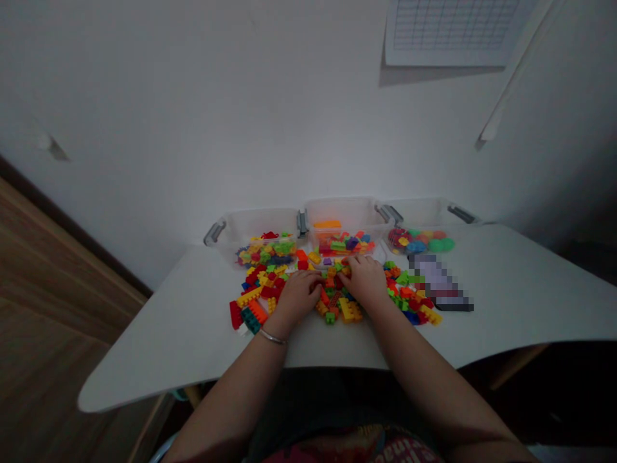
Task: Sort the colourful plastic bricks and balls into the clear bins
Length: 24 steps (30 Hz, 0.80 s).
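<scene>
A loose heap of colourful toy building bricks (351,310) spreads over the white table in front of me. My left hand (299,292) rests in the middle of it, fingers curled inward and thumb close to them; whatever they grip is hidden. Opposite, my right hand (365,280) reaches into the same heap with bent fingers and thumb around small yellow and orange pieces, too small and dim to tell apart. Between both hands lie orange and red bricks (330,281). Nearer to me are a green brick (330,317) and a dark teal brick (250,320).
Along the wall stand three clear plastic boxes: a left box (263,222) and middle box (347,211) with colourful pieces, and a right box (424,212) with coloured balls. A blurred-out phone-like device (441,283) lies right of the bricks on the white table (520,289).
</scene>
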{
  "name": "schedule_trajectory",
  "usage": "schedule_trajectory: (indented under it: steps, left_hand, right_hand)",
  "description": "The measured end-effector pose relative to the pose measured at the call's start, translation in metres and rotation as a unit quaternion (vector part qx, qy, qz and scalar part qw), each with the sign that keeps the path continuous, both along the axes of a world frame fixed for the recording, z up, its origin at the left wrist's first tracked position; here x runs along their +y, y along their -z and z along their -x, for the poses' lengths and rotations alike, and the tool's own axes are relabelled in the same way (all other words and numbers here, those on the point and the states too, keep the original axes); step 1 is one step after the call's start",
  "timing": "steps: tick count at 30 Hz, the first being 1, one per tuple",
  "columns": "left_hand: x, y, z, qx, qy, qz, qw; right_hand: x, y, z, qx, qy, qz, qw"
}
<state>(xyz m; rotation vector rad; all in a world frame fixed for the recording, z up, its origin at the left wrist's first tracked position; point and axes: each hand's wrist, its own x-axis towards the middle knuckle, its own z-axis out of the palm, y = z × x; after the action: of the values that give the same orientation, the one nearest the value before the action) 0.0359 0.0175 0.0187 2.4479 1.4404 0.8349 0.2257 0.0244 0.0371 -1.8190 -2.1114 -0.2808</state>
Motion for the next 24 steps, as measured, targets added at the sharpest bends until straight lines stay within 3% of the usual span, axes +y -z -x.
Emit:
schedule_trajectory:
  steps: [9,16,20,24]
  left_hand:
    - [0.001,0.003,0.001,0.003,0.002,0.0,1.0]
    - [0.001,0.002,0.001,0.001,0.004,0.0,1.0]
    - [0.0,0.001,0.002,-0.002,0.004,0.003,1.0]
    - [0.0,0.002,0.003,-0.002,0.007,0.005,1.0]
  right_hand:
    - [0.003,0.002,0.002,0.001,0.037,0.025,0.999]
    - [0.01,0.008,-0.006,0.141,-0.034,-0.014,0.989]
    - [0.016,0.012,-0.01,0.309,-0.098,-0.09,0.942]
    - [0.024,0.002,-0.017,0.491,-0.095,-0.14,0.855]
